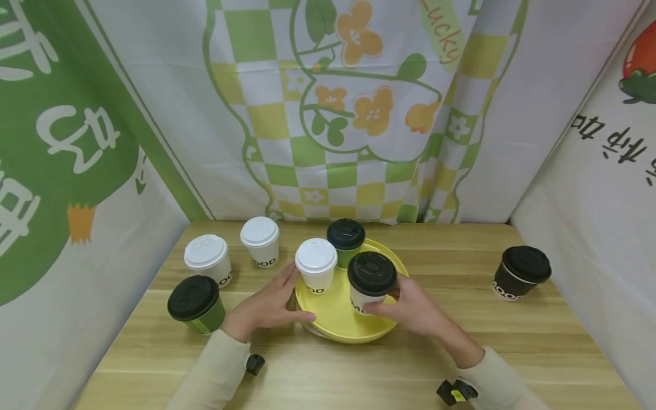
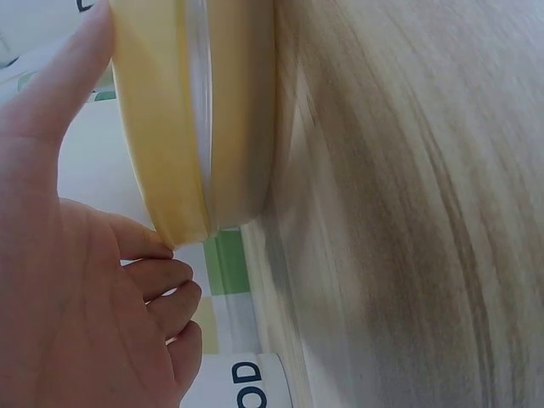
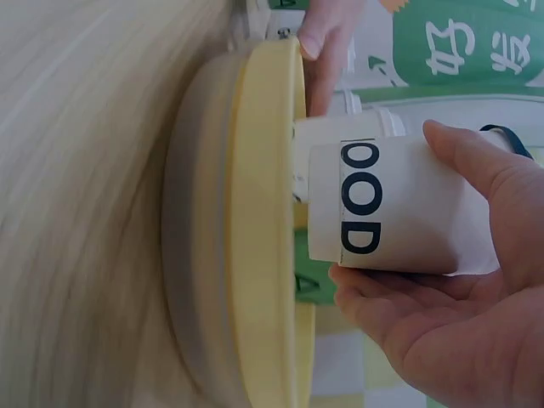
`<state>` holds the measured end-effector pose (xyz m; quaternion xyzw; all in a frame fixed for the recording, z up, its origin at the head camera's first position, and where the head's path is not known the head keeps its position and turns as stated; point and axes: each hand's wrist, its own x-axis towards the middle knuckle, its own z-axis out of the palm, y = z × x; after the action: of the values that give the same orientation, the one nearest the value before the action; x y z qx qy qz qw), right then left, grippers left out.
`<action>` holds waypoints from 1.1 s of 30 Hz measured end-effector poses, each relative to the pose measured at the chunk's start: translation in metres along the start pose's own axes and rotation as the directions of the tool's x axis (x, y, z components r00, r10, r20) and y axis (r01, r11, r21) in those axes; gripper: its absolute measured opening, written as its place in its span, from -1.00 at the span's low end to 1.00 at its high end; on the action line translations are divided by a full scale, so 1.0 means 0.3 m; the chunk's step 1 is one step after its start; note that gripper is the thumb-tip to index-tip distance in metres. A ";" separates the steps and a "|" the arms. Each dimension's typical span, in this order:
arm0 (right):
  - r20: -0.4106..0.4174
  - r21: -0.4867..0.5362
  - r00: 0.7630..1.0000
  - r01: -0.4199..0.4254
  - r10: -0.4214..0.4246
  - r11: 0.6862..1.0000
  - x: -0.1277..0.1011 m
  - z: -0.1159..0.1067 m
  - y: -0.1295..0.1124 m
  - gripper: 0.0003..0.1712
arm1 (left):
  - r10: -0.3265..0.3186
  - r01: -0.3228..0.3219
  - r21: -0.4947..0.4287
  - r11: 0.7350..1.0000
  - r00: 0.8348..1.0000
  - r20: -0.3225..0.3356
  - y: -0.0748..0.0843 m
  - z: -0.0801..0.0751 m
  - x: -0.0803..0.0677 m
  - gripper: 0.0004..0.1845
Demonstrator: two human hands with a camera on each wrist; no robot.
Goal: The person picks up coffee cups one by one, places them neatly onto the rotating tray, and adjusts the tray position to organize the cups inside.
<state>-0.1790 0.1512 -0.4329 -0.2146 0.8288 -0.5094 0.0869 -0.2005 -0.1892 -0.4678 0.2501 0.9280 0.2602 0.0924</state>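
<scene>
A yellow round tray (image 1: 335,322) sits mid-table carrying three lidded paper cups: a white-lidded white cup (image 1: 316,272), a black-lidded green cup (image 1: 346,242) and a black-lidded white cup (image 1: 371,282). My left hand (image 1: 287,299) pinches the tray's left rim, thumb on top. In the left wrist view the thumb lies over the tray rim (image 2: 170,127) and the fingers curl beneath. My right hand (image 1: 392,304) grips the black-lidded white cup at the tray's front right. The right wrist view shows that cup (image 3: 399,208) with its base at the tray (image 3: 263,212); I cannot tell if they touch.
Two white-lidded white cups (image 1: 207,259) (image 1: 260,240) and a black-lidded green cup (image 1: 196,304) stand left of the tray on the wooden table (image 1: 461,341). A black cup with a black lid (image 1: 520,272) stands far right. Printed cloth walls close three sides.
</scene>
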 end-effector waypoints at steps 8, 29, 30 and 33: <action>0.058 0.036 0.998 -0.001 -0.001 0.999 0.052 0.109 0.013 -0.26 | -0.016 0.016 0.004 1.000 1.000 -0.005 0.005 -0.001 -0.004 0.37; 0.168 0.097 0.984 0.040 -0.056 0.994 0.083 0.183 0.044 -0.18 | -0.028 0.028 0.028 0.999 1.000 0.010 0.003 -0.010 -0.001 0.37; 0.170 0.095 0.984 0.043 -0.059 0.995 0.084 0.185 0.044 -0.17 | -0.026 0.026 0.028 0.999 1.000 0.010 0.003 -0.010 -0.001 0.37; 0.173 0.089 0.983 0.052 -0.067 0.995 0.087 0.191 0.043 -0.16 | -0.022 0.022 0.026 0.999 1.000 0.011 0.001 -0.008 -0.002 0.37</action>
<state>-0.1849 0.0983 -0.4690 -0.2797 0.7889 -0.5253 0.1532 -0.2005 -0.1903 -0.4656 0.2426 0.9335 0.2455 0.0972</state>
